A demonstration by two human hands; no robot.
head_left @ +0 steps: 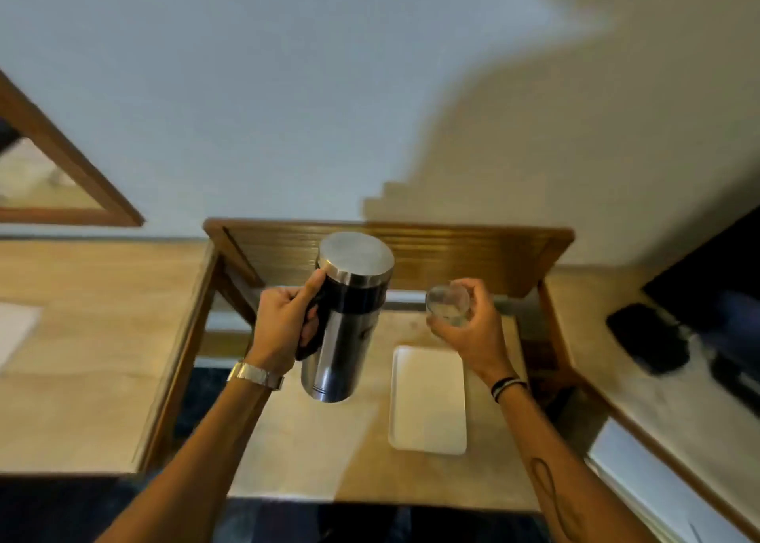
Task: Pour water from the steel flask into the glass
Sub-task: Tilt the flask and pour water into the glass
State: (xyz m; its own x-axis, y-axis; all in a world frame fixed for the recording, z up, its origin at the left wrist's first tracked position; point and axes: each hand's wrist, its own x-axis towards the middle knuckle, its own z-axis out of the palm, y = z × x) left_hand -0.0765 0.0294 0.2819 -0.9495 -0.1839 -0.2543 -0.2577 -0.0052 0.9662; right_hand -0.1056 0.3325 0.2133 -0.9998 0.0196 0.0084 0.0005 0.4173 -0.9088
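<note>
Flask (343,316) upright, lid on, gripped by handle in my left hand (283,324); right hand (469,324) curled round glass (448,300), both above bench (296,431). Next: open, tilt toward glass.

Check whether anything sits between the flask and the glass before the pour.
Nothing visible does. The left hand holds the steel flask upright by its handle, lid on; the right hand holds the glass beside it, with open air between them above the white tray.
</note>
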